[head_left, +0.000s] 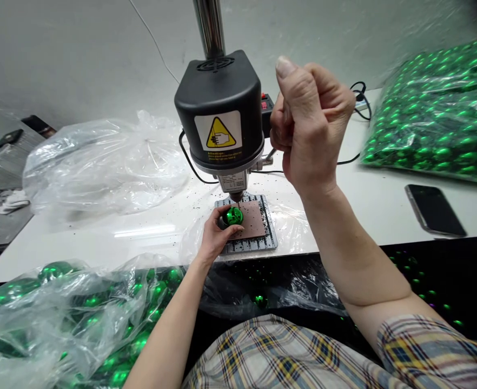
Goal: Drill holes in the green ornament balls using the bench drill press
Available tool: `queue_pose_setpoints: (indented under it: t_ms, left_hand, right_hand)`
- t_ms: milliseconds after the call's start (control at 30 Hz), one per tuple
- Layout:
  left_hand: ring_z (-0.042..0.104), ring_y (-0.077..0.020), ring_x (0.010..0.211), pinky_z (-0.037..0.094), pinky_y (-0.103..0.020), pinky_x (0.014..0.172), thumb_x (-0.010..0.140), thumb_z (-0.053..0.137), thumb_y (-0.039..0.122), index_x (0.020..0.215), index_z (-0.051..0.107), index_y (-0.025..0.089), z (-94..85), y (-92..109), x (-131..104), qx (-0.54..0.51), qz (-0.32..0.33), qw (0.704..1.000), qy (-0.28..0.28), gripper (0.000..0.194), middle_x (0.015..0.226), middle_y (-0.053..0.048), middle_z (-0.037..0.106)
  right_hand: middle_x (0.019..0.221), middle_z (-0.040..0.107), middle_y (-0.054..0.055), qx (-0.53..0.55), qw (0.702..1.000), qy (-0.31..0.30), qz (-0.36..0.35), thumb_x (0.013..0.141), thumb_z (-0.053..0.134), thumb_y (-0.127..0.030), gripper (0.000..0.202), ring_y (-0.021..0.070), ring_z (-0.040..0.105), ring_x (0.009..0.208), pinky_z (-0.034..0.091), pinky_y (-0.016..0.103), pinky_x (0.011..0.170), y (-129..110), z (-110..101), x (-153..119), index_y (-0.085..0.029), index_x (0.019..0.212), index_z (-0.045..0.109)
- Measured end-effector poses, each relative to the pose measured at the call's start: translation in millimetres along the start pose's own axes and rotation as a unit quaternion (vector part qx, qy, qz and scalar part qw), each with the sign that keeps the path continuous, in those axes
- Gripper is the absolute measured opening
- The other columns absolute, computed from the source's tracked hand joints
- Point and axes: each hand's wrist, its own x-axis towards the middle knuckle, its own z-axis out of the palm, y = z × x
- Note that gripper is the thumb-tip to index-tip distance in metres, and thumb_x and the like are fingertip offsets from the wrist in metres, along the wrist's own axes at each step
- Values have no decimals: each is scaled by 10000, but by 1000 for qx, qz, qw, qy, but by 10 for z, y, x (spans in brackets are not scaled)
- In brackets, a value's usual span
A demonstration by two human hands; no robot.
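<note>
One held ball (234, 216), drill (218, 111), phone (435, 210), bags (108, 162)

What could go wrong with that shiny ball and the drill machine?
The left hand has its fingers close to the drill chuck, so a slip might hurt them. The shiny green ball is round and steadied by fingers, with no clamp in sight, so it could twist or roll. The smartphone lies near the front edge of the white table, so a bump might knock it off.
</note>
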Motion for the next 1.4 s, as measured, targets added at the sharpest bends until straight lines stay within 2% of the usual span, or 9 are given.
queue_pose_setpoints:
  t_ms: [100, 233, 367, 467, 633, 833, 967, 1133, 1400]
  left_hand:
    - [600, -237, 1076, 467, -368, 943, 644, 833, 353, 1120, 617, 196, 28, 9, 19, 22, 23, 999, -12, 545, 1111, -62, 660]
    - [603, -224, 1025, 472, -365, 914, 648, 833, 359, 1089, 622, 189, 135, -2, 25, 49, 22, 998, 24, 517, 1072, -68, 650]
    - [608, -196, 935, 502, -337, 834, 616, 852, 354, 1099, 563, 181, 295, -56, 18, 12, -2, 998, 63, 589, 1025, -57, 634]
    - [600, -201, 962, 493, -353, 869, 610, 857, 353, 1102, 574, 186, 348, -74, 16, 36, 12, 997, 64, 591, 1035, -55, 629]
    - [543, -232, 1061, 464, -379, 939, 593, 875, 336, 1099, 638, 207, 301, -44, 3, 102, 22, 992, 72, 574, 1025, -57, 627]
    - [533, -235, 1098, 452, -384, 978, 614, 864, 374, 1149, 640, 235, 284, -98, -11, 87, 33, 993, 68, 596, 1057, -57, 602]
    - [523, -239, 1124, 443, -399, 1004, 633, 854, 346, 1158, 634, 235, 279, -104, -9, 106, 37, 992, 60, 580, 1083, -67, 587]
    - [522, -245, 1143, 441, -414, 1016, 641, 847, 332, 1159, 629, 244, 263, -88, -12, 108, 35, 992, 53, 568, 1117, -70, 578]
    - [510, -246, 1156, 435, -398, 1008, 653, 840, 361, 1160, 617, 238, 265, -121, -9, 105, 52, 992, 52, 567, 1108, -60, 602]
  right_hand:
    - [470, 285, -18, 18, 1000, 0, -13, 828, 681, -421, 542, 72, 255, 387, 199, 259, 353, 24, -2, 9, -160, 582, 276]
    - [461, 296, -21, 20, 1000, -5, -16, 790, 713, -488, 582, 74, 262, 381, 210, 260, 346, 36, -6, 12, -159, 575, 284]
    - [466, 297, -24, 19, 1000, 0, -13, 798, 704, -473, 563, 70, 257, 388, 201, 260, 348, 33, -4, 7, -162, 577, 291]
    - [467, 307, -22, 35, 999, -3, -20, 802, 702, -429, 535, 73, 260, 386, 199, 269, 347, 33, -5, 8, -161, 575, 298]
    - [469, 298, -29, 13, 1000, -10, -14, 812, 674, -439, 521, 68, 265, 389, 212, 261, 345, 35, -14, 9, -169, 585, 291]
    - [475, 311, -31, -43, 999, -25, -21, 888, 596, -430, 499, 55, 261, 393, 231, 237, 366, 20, -21, -7, -172, 610, 272]
    - [474, 321, -37, -25, 999, -20, -16, 907, 600, -354, 479, 39, 276, 383, 220, 203, 351, -12, -18, -42, -160, 600, 288]
    - [457, 353, -26, -6, 998, -12, -68, 897, 612, -238, 479, 36, 291, 396, 229, 208, 373, -54, -33, -197, -129, 530, 325]
    - [468, 245, -25, -46, 993, -12, -109, 902, 571, -176, 516, 15, 293, 414, 177, 215, 432, -34, -124, -529, -100, 519, 232]
